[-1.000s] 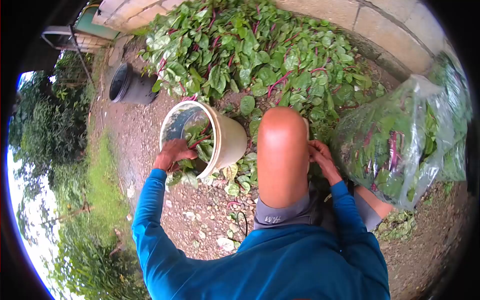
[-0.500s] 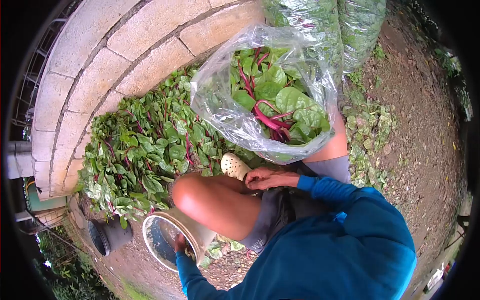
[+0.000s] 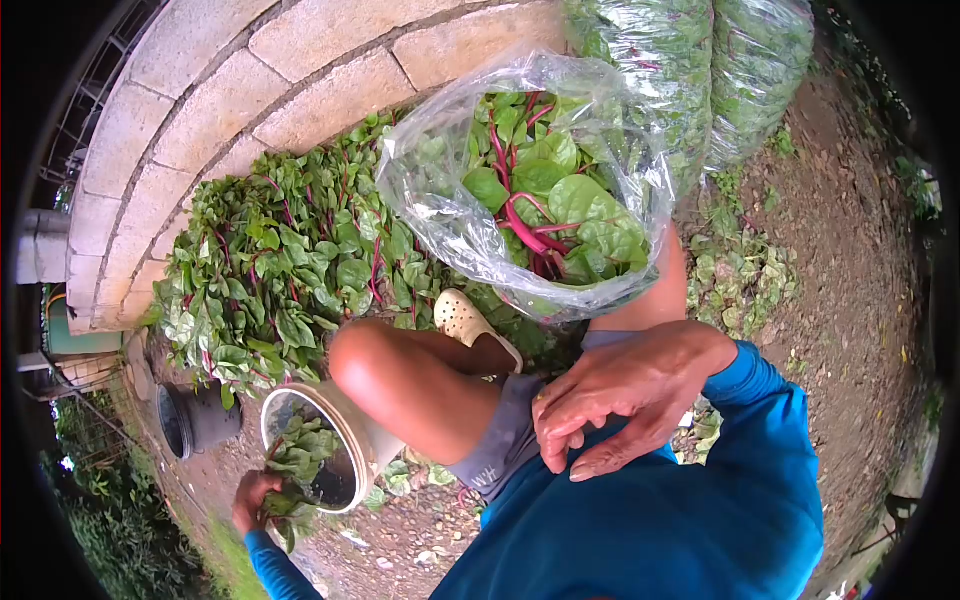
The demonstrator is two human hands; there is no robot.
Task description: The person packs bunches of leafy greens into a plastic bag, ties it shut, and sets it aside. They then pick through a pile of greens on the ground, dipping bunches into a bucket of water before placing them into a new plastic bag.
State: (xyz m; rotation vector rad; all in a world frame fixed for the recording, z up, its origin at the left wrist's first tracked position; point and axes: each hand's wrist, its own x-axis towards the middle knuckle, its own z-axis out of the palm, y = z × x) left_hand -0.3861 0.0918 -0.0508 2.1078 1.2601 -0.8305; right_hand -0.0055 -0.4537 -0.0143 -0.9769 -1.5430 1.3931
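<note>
One left hand: held leaves, 8 o'clock.
Right hand: had nothing, fingers loosely open.
Bucket: needed soft, slow moves past it.

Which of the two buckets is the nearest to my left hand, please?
The white bucket: your left hand holds leaves at its mouth. The black bucket sits farther from the hand.

White lettering, possibly "HM", grey shorts

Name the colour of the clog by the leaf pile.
The clog is cream, best seen in the head view.
</note>
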